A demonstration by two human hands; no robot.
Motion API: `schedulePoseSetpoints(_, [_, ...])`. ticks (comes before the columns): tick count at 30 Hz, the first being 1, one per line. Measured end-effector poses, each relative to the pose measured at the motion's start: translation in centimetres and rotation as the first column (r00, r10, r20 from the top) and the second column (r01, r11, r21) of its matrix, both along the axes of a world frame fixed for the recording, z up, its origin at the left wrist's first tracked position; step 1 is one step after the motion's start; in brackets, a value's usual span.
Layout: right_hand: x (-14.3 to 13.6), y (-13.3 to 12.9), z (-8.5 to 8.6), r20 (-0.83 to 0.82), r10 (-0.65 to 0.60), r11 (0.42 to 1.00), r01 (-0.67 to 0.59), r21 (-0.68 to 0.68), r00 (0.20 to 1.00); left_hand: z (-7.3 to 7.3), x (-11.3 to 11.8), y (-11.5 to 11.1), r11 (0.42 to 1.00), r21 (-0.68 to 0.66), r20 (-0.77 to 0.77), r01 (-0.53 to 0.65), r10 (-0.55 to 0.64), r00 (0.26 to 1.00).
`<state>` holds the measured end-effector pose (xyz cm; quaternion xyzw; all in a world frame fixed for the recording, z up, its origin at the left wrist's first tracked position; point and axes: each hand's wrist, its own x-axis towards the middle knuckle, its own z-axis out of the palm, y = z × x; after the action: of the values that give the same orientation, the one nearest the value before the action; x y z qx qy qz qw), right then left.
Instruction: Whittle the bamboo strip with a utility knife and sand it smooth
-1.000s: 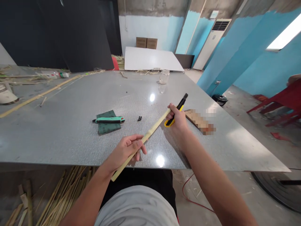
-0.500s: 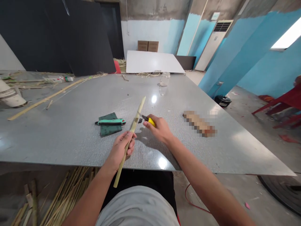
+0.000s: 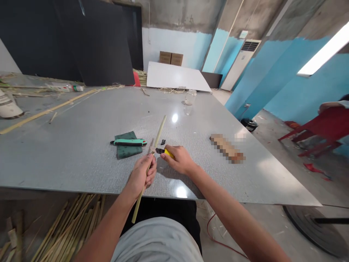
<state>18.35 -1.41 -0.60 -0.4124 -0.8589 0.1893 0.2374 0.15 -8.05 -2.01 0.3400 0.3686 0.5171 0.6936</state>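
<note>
My left hand (image 3: 141, 174) is closed around a narrow bamboo strip (image 3: 160, 130), which slants from my lap up over the table. In my right hand (image 3: 180, 159) is a yellow and black utility knife (image 3: 167, 153). Its blade lies against the strip just above my left thumb. Left of the strip, a green and black cutter (image 3: 130, 142) rests across a dark green piece of sandpaper-like sheet (image 3: 125, 151). A small black clip-like piece (image 3: 163, 142) lies on the table just beyond the knife.
The grey table (image 3: 89, 160) carries a pixelated brown object (image 3: 227, 148) at right and a clear jar (image 3: 190, 97) farther back. A long bamboo strip (image 3: 46, 112) lies at left near a white bucket (image 3: 9, 105). Bamboo strips (image 3: 73, 225) are piled below the table edge.
The knife in my right hand has slid down the bamboo strip toward my left hand. The strip has turned slightly in my left grip. The whole view has shifted a little to the right.
</note>
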Motion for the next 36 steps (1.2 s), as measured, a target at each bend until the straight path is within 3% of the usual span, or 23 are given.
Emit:
schedulePoseSetpoints(7, [0.1, 0.4, -0.6, -0.016, -0.015, 1.000, 0.015, 0.017, 1.000, -0.8, 0.1, 0.3, 0.997, 0.026, -0.058, 0.077, -0.075, 0.995])
schedulePoseSetpoints(13, [1.2, 1.7, -0.9, -0.068, -0.256, 0.966, 0.258, 0.030, 0.964, -0.9, 0.1, 0.2, 0.989, 0.035, -0.231, 0.142, -0.130, 0.964])
schedulePoseSetpoints(20, [3.2, 3.2, -1.0, -0.201, -0.482, 0.867, 0.498, 0.036, 0.853, -0.4, -0.1, -0.1, 0.976, 0.096, -0.340, 0.193, -0.150, 0.928])
schedulePoseSetpoints(23, [3.2, 3.0, -0.9, -0.216, -0.415, 0.903, 0.429, 0.023, 0.884, -0.3, -0.1, -0.2, 0.981, 0.082, -0.315, 0.177, -0.143, 0.938])
schedulePoseSetpoints(27, [2.0, 1.9, -0.7, -0.157, -0.164, 0.986, 0.164, -0.014, 0.974, 0.1, 0.1, -0.3, 0.989, 0.073, -0.275, 0.130, -0.106, 0.956])
schedulePoseSetpoints(31, [0.9, 0.8, -0.4, -0.106, 0.009, 0.999, -0.013, -0.035, 0.994, -0.1, 0.2, -0.1, 0.994, 0.032, -0.234, 0.103, -0.093, 0.968])
schedulePoseSetpoints(36, [0.7, 0.7, -0.4, -0.079, 0.067, 0.998, -0.069, -0.014, 0.995, -0.8, 0.2, 0.0, 0.994, 0.058, -0.245, 0.090, -0.073, 0.967])
